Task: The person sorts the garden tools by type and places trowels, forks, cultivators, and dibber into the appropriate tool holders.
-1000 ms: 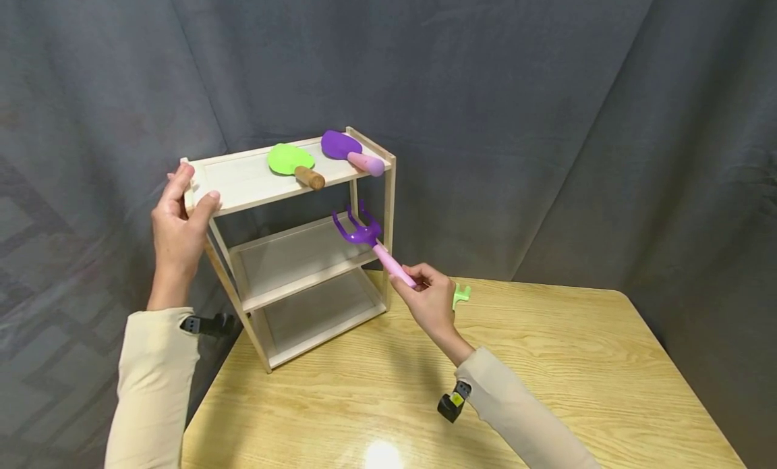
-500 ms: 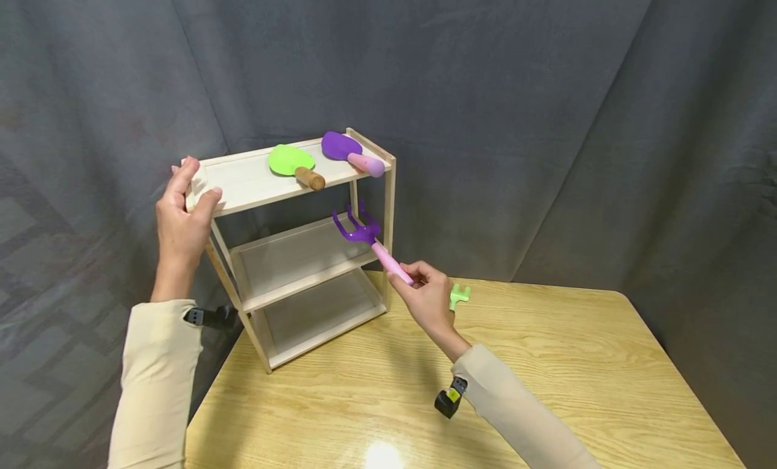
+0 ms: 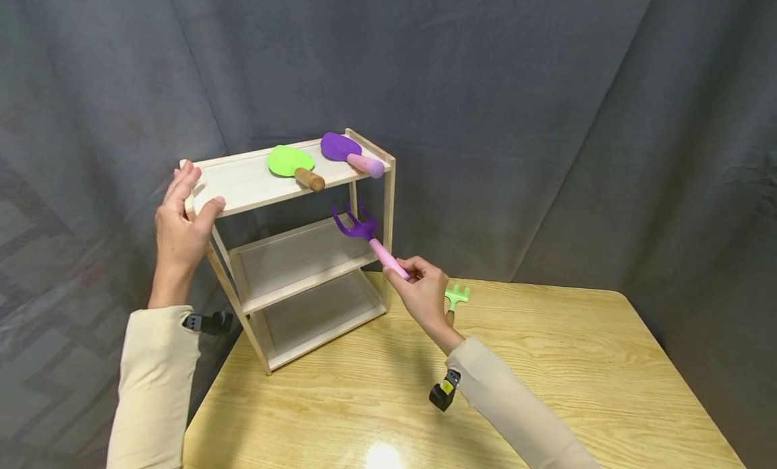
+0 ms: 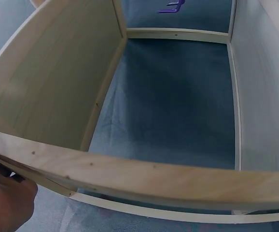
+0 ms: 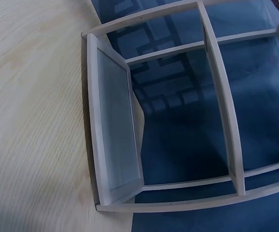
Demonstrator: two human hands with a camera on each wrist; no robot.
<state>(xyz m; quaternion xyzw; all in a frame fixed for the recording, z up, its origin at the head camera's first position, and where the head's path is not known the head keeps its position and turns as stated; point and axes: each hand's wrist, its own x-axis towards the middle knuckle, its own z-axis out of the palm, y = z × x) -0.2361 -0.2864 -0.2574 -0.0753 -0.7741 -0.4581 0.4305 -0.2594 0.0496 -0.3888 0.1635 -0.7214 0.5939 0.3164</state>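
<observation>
In the head view, my left hand (image 3: 181,233) grips the top left end of a small three-tier wooden shelf (image 3: 237,180), thumb at the front edge. My right hand (image 3: 423,295) pinches the pink handle of a purple garden hand fork (image 3: 359,229). Its three curved tines point up and left, in front of the opening below the top tier. The left wrist view catches those purple tines (image 4: 172,7) at its upper edge. On the top tier lie a green trowel (image 3: 290,160) with a wooden handle and a purple trowel (image 3: 340,147) with a pink one.
Behind my right hand, a green hand fork (image 3: 457,295) lies on the wooden table (image 3: 546,368), its handle partly hidden. A grey curtain (image 3: 516,118) hangs behind the shelf and along both sides.
My right hand has shifted slightly left and up with the purple hand fork. More of the green hand fork behind it shows. My left hand stays at the shelf's corner, its thumb slightly lower.
</observation>
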